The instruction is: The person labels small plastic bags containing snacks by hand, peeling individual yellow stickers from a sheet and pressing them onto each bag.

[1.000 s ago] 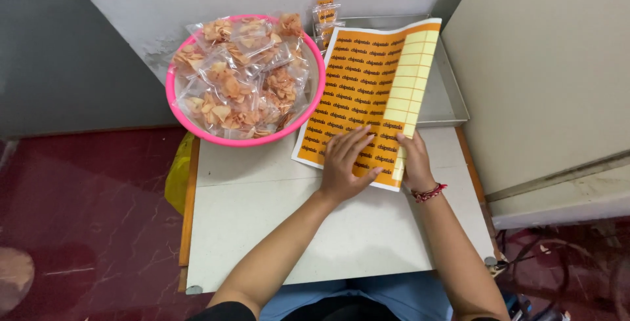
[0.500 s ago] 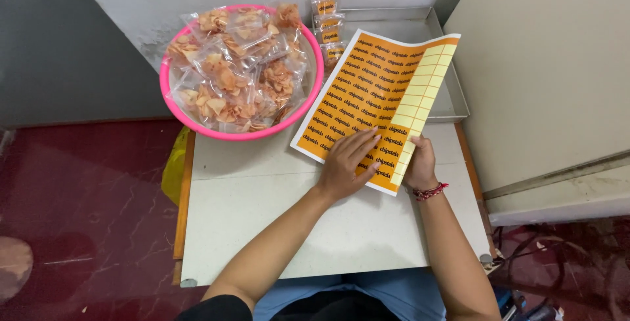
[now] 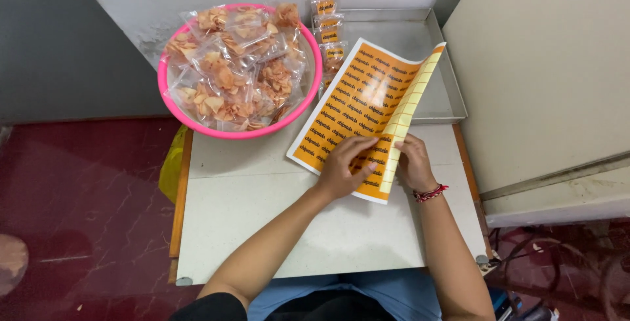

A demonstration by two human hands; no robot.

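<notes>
An orange sticker sheet (image 3: 357,104) with a pale yellow strip along its right side lies on the white table (image 3: 262,209). Its right edge is curled upward. My left hand (image 3: 344,167) rests flat on the sheet's lower part, fingers spread over the stickers. My right hand (image 3: 412,162) pinches the sheet's lower right edge at the yellow strip. A red thread band circles my right wrist. A pink basin (image 3: 172,108) heaped with clear bags of orange chips stands at the table's far left.
A metal tray (image 3: 433,65) sits behind the sheet, with a row of small labelled chip packets (image 3: 328,29) along its left side. A beige cabinet (image 3: 545,78) stands close on the right. A yellow bag (image 3: 172,163) hangs at the table's left edge above red floor.
The sheet's right edge has lifted and curled up under my right hand. My left hand stays pressed on the sheet. The camera has shifted slightly.
</notes>
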